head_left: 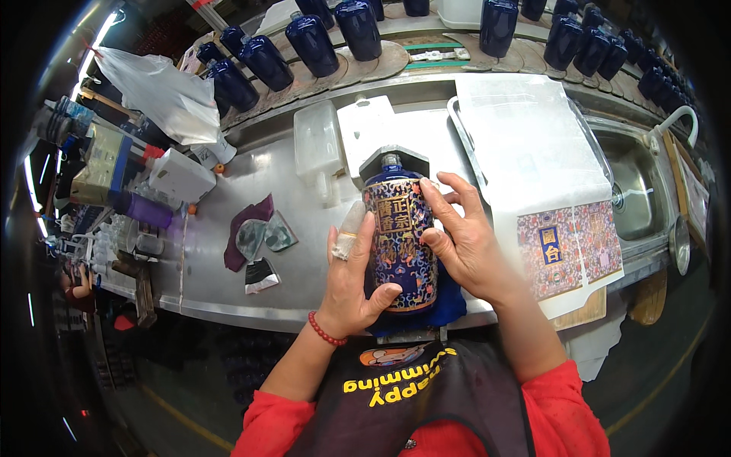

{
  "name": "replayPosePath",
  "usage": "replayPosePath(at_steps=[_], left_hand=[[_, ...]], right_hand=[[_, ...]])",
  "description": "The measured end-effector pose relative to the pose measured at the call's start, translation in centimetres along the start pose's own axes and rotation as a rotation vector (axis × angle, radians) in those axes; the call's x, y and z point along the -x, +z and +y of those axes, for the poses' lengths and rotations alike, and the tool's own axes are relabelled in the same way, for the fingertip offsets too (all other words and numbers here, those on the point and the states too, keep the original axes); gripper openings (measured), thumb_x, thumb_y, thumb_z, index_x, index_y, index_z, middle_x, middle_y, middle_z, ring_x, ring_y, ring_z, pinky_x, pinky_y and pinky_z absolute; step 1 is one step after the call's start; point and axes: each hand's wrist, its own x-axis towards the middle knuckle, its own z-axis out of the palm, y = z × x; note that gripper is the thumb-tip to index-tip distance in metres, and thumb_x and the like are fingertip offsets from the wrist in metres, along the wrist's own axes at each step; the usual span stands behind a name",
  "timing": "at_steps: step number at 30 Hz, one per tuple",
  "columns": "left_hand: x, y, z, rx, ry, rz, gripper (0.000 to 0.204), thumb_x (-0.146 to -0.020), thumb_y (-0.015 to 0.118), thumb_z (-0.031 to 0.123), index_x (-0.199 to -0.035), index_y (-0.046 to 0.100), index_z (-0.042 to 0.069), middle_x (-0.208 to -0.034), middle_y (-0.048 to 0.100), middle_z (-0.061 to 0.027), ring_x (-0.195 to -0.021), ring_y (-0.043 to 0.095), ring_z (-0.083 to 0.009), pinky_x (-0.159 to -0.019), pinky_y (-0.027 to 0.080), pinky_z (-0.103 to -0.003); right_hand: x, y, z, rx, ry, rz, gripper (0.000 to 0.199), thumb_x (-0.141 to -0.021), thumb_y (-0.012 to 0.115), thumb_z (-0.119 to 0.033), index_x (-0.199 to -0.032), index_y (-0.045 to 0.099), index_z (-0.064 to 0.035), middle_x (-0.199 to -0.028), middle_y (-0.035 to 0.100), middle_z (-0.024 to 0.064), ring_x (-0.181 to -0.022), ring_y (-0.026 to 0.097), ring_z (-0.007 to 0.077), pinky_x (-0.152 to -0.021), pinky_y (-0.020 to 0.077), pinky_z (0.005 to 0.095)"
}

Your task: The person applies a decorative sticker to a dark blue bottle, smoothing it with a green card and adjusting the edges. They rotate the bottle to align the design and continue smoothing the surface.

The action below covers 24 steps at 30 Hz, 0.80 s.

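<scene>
A dark blue bottle (pixel 405 282) with a colourful floral and gold pattern lies in front of me, its neck pointing away. Along its left side rests my left hand (pixel 346 282), with the thumb over the lower part; a pale wrapping (pixel 347 240) covers one finger. My right hand (pixel 470 245) grips the upper right side, thumb and fingertips on the patterned surface. Behind the neck is a grey angular rest (pixel 417 161). Blue cloth (pixel 451 303) lies under the bottle's near end. To the right, patterned decal sheets (pixel 533 270) lie on white paper.
Blue bottles (pixel 312 46) stand on a slatted conveyor (pixel 365 70) along the far side. Left on the metal bench are dark scraps (pixel 247 228) and a clear plastic container (pixel 318 141). A sink (pixel 636 183) with a white tap (pixel 678 118) is at right. A plastic bag (pixel 160 91) hangs far left.
</scene>
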Motion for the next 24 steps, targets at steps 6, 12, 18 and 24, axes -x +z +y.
replayPosePath(at_steps=[6, 12, 18, 24], left_hand=[[0.2, -0.5, 0.2, 0.011, 0.012, 0.009, 0.108, -0.090, 0.057, 0.072, -0.159, 0.025, -0.005, -0.158, 0.035, -0.0296, -0.148, 0.033, -0.0429, -0.121, 0.005, -0.061], [2.5, 0.1, 1.7, -0.296, 0.096, -0.060, 0.117, -0.081, 0.071, 0.068, -0.160, 0.023, -0.004, -0.159, 0.031, -0.0314, -0.148, 0.026, -0.0512, -0.116, 0.009, -0.069], [3.4, 1.6, 0.2, -0.066, 0.093, -0.001, 0.110, -0.091, 0.063, 0.062, -0.157, 0.018, -0.012, -0.153, 0.041, -0.0310, -0.143, 0.042, -0.0428, -0.122, 0.011, -0.062], [3.7, 1.4, 0.4, -0.226, 0.103, 0.001, 0.107, -0.091, 0.064, 0.059, -0.156, 0.018, -0.013, -0.150, 0.045, -0.0307, -0.142, 0.043, -0.0442, -0.121, 0.011, -0.064]], right_hand=[[1.8, -0.7, -0.2, 0.059, -0.043, 0.000, 0.059, -0.097, 0.068, -0.030, -0.149, 0.051, -0.0084, -0.147, 0.042, 0.0208, -0.113, 0.056, 0.0327, -0.097, 0.0517, 0.0423], [5.2, -1.1, 0.3, 0.088, -0.068, -0.070, 0.070, -0.093, 0.073, -0.033, -0.152, 0.046, -0.0056, -0.150, 0.039, 0.0224, -0.114, 0.058, 0.0319, -0.099, 0.0509, 0.0429], [7.5, -0.1, 0.4, 0.030, -0.176, -0.077, 0.091, -0.073, 0.087, -0.016, -0.153, 0.044, -0.0073, -0.151, 0.040, 0.0224, -0.122, 0.056, 0.0371, -0.105, 0.0475, 0.0455], [7.7, 0.9, 0.1, 0.151, -0.236, 0.062, 0.092, -0.069, 0.086, -0.011, -0.150, 0.044, -0.0020, -0.146, 0.047, 0.0220, -0.127, 0.054, 0.0397, -0.105, 0.0471, 0.0467]])
